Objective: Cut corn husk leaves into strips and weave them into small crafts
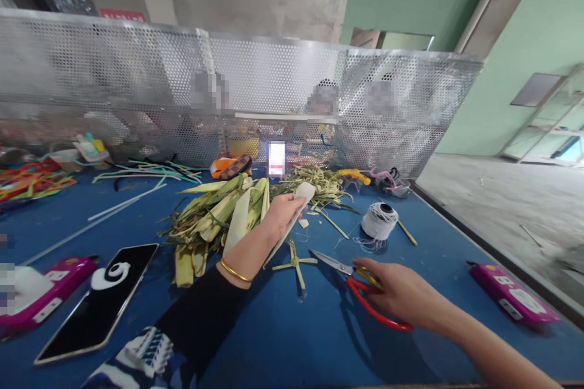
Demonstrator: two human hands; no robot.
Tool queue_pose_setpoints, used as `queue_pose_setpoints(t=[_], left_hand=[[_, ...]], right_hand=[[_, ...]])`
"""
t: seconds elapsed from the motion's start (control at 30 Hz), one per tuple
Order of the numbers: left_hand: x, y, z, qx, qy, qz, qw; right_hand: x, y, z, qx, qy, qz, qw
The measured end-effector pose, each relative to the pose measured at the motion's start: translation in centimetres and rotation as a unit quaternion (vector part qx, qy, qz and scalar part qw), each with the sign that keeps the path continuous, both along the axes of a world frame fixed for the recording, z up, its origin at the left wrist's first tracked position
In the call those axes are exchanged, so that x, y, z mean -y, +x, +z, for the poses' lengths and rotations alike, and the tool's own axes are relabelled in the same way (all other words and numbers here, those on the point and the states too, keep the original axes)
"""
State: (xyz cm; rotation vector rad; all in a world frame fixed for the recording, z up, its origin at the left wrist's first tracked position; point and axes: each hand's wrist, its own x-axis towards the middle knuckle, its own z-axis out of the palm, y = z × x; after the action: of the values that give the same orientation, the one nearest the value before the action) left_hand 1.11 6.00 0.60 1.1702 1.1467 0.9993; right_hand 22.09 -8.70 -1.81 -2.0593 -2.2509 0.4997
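Note:
Pinched in my left hand (280, 216) is a pale strip of corn husk (305, 192), its broad end sticking out past my fingers. My right hand (396, 287) grips red-handled scissors (335, 263) low over the table, the blades close together and pointing left. Just left of the blade tips lies a small cross of husk strips (295, 262). A heap of green and yellow corn husks (201, 219) spreads beyond and to the left of my left wrist. White thread on a spool (379, 221) stands beyond my right hand.
On the blue table (283, 346) lie a black-screened phone (103, 301) and magenta packs at left (68, 273) and right (511, 295). Shredded husk (319, 185), a lit phone (276, 158) and coloured strips (34, 179) lie farther back. A perforated metal screen (274, 73) borders the far side; people sit behind it.

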Motion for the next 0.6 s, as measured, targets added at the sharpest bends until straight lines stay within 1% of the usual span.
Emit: queue_pose_setpoints(t=[0.03, 0.1, 0.2, 0.27, 0.33, 0.5, 0.6], left_hand=[[-0.1, -0.1, 0.0, -0.002, 0.007, 0.005, 1.0], [-0.2, -0.1, -0.2, -0.008, 0.019, 0.011, 1.0], [-0.1, 0.0, -0.4, -0.015, 0.022, 0.01, 1.0], [0.1, 0.2, -0.4, -0.021, 0.013, 0.006, 1.0], [0.2, 0.5, -0.5, -0.018, 0.002, -0.003, 1.0], [0.2, 0.7, -0.5, 0.004, -0.012, -0.032, 0.999], [0.3, 0.7, -0.5, 0.007, -0.033, -0.058, 0.998]], right_hand=[[0.2, 0.7, -0.2, -0.02, 0.008, -0.01, 1.0], [0.5, 1.9, -0.5, -0.116, 0.023, -0.026, 0.993], [0.3, 2.8, -0.9, -0.273, 0.05, -0.057, 0.959], [0.0, 2.7, -0.9, -0.322, 0.072, -0.079, 0.941], [-0.5, 2.3, -0.7, -0.333, 0.09, -0.088, 0.935], [-1.7, 1.1, 0.1, -0.277, 0.106, -0.084, 0.951], [-2.7, 0.5, 0.3, -0.266, 0.121, -0.086, 0.953]])
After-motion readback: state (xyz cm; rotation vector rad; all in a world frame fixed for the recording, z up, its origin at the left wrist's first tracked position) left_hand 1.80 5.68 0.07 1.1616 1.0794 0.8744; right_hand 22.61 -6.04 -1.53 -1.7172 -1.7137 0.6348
